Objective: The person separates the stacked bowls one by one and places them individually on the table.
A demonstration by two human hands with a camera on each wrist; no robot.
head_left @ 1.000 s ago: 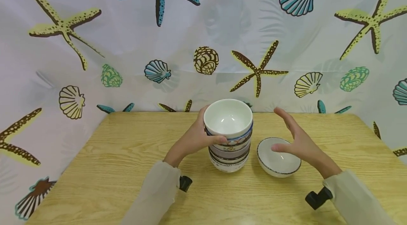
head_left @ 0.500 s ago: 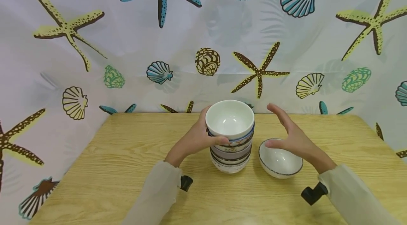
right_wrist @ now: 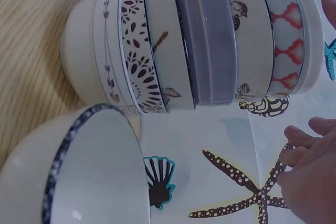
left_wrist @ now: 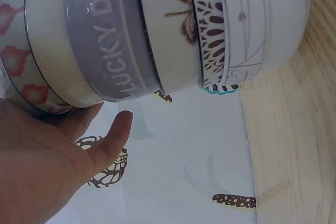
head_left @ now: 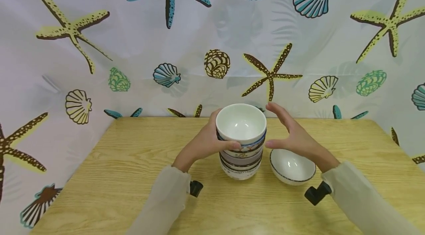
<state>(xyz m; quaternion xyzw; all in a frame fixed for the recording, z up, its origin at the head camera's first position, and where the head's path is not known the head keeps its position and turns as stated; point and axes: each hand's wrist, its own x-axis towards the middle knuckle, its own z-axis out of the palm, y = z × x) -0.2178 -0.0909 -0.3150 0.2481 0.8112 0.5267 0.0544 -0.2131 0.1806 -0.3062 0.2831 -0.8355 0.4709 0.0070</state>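
Bowl stack point(head_left: 247, 151) is clamped high by the left hand point(head_left: 204, 140), likely against toppling; the right hand point(head_left: 299, 139), fingers point(head_left: 279, 112) spread apart, is held beside.

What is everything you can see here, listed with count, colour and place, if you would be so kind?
Bowl stack: one, white, grey and patterned, between the hands
Single bowl: one, white with dark-speckled rim, right of the stack
Table: one, light wood, under the single bowl
Backdrop: white with coloured starfish and shells, behind the table
Wrist devices: two, black, at the cuffs
Sleeves: two, beige, on the forearms
Left hand: one, bare, gripping the upper stack
Right hand: one, bare, right of the stack
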